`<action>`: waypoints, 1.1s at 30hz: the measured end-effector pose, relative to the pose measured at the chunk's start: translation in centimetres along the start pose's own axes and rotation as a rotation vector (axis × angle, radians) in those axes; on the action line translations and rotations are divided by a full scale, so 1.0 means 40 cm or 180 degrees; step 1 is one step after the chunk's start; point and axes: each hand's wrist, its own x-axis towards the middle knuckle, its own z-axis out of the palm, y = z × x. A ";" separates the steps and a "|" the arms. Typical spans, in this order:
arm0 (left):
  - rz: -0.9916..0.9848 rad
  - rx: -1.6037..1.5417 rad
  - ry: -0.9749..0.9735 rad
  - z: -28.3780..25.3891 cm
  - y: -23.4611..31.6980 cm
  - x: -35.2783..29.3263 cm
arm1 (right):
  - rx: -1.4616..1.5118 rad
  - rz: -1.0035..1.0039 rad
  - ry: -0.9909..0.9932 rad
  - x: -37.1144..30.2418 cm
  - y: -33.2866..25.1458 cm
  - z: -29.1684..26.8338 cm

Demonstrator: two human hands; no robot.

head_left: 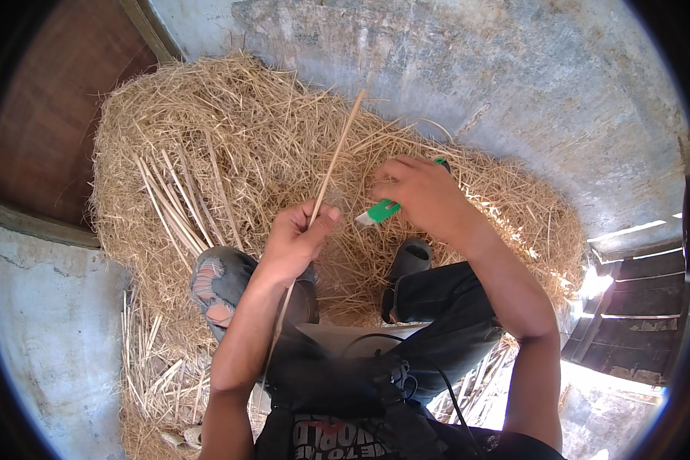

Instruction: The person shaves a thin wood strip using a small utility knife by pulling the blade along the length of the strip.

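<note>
A long, thin strip that looks like split bamboo (337,157) is pinched in my left hand (300,236), between thumb and fingers. Its upper end slants up and right over the straw, and its lower part runs down along my left forearm. My right hand (418,190) is closed around a green utility knife (383,210). The knife's pale blade end points left and down, a short way right of my left hand and apart from the strip. My right fingers cover part of the knife's body.
A big heap of straw (238,100) lies in front of me. Several pale strips (178,203) rest on it beside my left knee. More thin sticks (142,368) lie at lower left. A grey wall (514,84) rises behind, and dark wooden slats (636,307) stand at right.
</note>
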 end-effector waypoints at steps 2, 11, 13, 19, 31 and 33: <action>0.0018 0.0007 0.0091 -0.005 0.002 -0.002 | 0.0094 0.0106 -0.0016 0.002 0.014 -0.012; 0.0257 0.0463 0.0405 0.013 0.011 -0.002 | 0.0235 0.1113 0.0399 -0.014 0.040 -0.037; 0.0284 0.0497 0.0344 0.010 0.004 -0.002 | 0.0394 0.1333 0.0317 -0.013 0.040 -0.039; 0.0287 0.0473 0.0163 0.025 0.000 -0.002 | 0.0665 0.1375 -0.0230 0.004 0.004 -0.027; 0.0408 0.1168 0.0033 0.031 -0.057 -0.016 | 0.0315 0.1878 -0.0367 0.054 0.002 0.038; 0.0385 0.1051 -0.0070 0.038 -0.056 -0.025 | 0.0298 0.2055 -0.0029 0.052 0.068 0.011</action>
